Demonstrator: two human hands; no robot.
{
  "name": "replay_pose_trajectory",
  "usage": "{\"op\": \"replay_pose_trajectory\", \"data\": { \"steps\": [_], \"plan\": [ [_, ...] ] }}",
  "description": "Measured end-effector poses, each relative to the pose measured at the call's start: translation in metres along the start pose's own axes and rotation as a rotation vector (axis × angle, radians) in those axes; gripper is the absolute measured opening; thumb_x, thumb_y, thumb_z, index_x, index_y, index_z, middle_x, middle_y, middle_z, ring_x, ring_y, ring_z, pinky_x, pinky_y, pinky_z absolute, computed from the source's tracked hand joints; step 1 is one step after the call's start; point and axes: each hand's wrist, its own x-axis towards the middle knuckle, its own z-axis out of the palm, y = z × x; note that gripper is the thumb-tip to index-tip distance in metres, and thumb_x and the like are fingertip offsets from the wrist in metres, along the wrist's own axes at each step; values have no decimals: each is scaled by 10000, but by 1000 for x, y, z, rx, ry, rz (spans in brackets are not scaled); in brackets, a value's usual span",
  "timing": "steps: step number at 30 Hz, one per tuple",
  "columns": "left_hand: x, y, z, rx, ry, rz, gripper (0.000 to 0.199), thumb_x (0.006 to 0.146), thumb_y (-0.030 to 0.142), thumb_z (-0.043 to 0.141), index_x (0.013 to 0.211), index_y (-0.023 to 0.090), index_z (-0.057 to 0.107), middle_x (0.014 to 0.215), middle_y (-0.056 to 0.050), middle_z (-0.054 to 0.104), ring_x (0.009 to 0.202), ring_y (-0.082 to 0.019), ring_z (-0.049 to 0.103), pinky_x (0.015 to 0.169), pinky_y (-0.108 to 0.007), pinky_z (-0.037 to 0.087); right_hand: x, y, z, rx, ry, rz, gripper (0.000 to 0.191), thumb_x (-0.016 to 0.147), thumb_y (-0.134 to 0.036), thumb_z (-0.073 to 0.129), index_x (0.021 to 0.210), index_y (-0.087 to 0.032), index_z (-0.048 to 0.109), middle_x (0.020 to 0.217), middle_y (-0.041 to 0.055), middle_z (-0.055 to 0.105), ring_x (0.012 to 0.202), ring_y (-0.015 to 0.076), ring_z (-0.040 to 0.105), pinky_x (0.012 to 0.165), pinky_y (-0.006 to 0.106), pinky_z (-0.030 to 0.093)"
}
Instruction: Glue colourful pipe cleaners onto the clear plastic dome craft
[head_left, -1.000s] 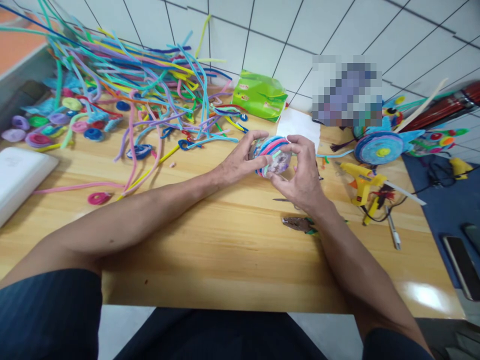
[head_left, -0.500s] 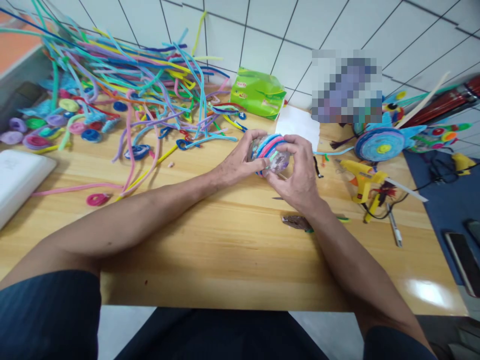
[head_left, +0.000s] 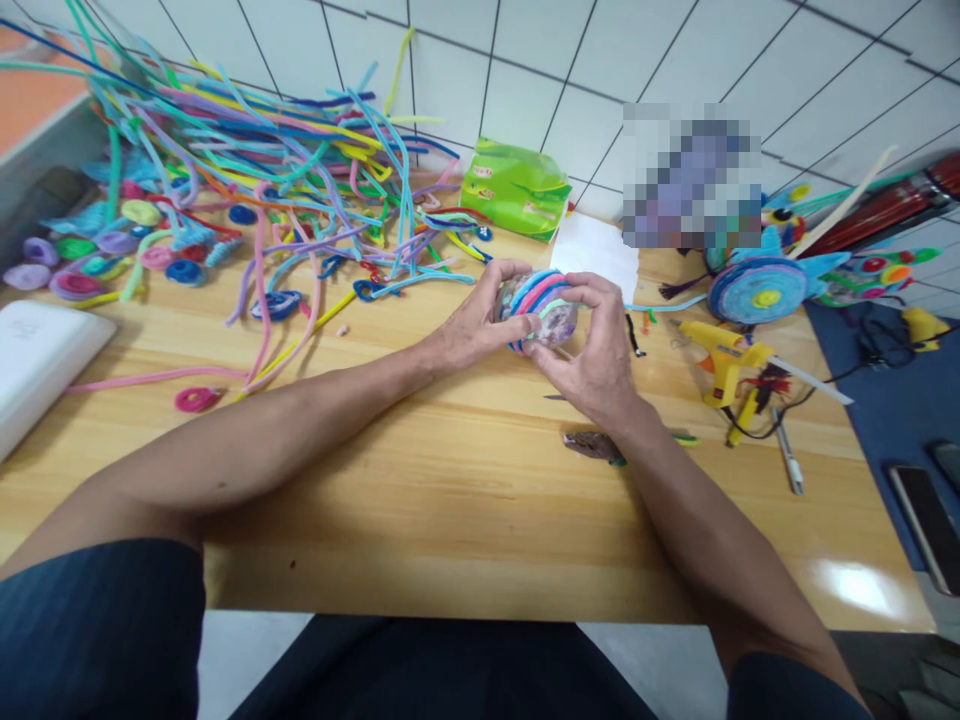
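Between my two hands is a rounded craft piece (head_left: pixel 541 296), banded with blue, pink and pale green pipe cleaners over a shiny, mottled core. My left hand (head_left: pixel 480 315) grips its left side, the thumb lying across the front. On the other side my right hand (head_left: pixel 600 345) holds it with fingers over the top and the thumb below. Both hands are raised over the wooden table (head_left: pixel 420 500). Under my right wrist lies a brown object (head_left: pixel 592 445), partly hidden by the forearm. A white sheet of paper (head_left: pixel 596 250) lies behind my right hand.
Loose pipe cleaners (head_left: pixel 300 150) and coiled pieces cover the back left. A green packet (head_left: pixel 514 190) leans by the tiled wall. To the right are a yellow glue gun (head_left: pixel 724 360), a blue fish-shaped craft (head_left: pixel 765 292) and a pen (head_left: pixel 787 455). A white box (head_left: pixel 45 360) stands left.
The craft piece has turned slightly in my hands, with more of a pale green band showing. Both hands keep nearly the same place.
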Motion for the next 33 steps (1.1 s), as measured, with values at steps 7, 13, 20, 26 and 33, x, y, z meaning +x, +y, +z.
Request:
{"op": "replay_pose_trajectory", "data": {
  "steps": [7, 13, 20, 26, 33],
  "plan": [
    [0, 2, -1, 6, 6, -18, 873, 942, 819, 769, 1523, 257, 437, 1655, -166, 584, 1548, -345, 606, 1322, -516, 541, -1, 0, -5, -69, -2, 4, 704, 881, -406, 909, 1492, -325, 570, 1619, 183, 590, 1559, 469, 559, 1323, 802, 446],
    [0, 3, 1, -8, 9, -31, 890, 934, 826, 773, 1522, 254, 427, 1667, -180, 566, 1544, -341, 620, 1301, -500, 562, -5, 3, 0, -43, 48, -34, 785, 892, -392, 897, 1570, -327, 506, 1610, 195, 586, 1534, 465, 588, 1289, 829, 476],
    [0, 0, 2, -12, 25, -26, 830, 941, 755, 787, 1522, 274, 442, 1665, -162, 576, 1553, -353, 614, 1323, -528, 548, -5, 3, 2, -86, 72, -46, 725, 922, -471, 893, 1538, -320, 541, 1581, 190, 623, 1521, 446, 612, 1280, 800, 522],
    [0, 1, 0, -24, 14, -23, 840, 946, 770, 779, 1530, 269, 443, 1634, -152, 591, 1528, -347, 611, 1316, -526, 534, -3, 3, -1, -82, 26, -66, 667, 947, -432, 849, 1530, -318, 544, 1574, 192, 653, 1510, 449, 635, 1278, 782, 526],
    [0, 13, -3, 0, 0, -39, 834, 951, 871, 708, 1452, 245, 483, 1529, -146, 640, 1472, -346, 628, 1298, -496, 530, -3, 1, -2, -38, -39, -66, 739, 943, -399, 836, 1600, -314, 509, 1626, 191, 639, 1570, 458, 595, 1320, 817, 473]
  ]
}}
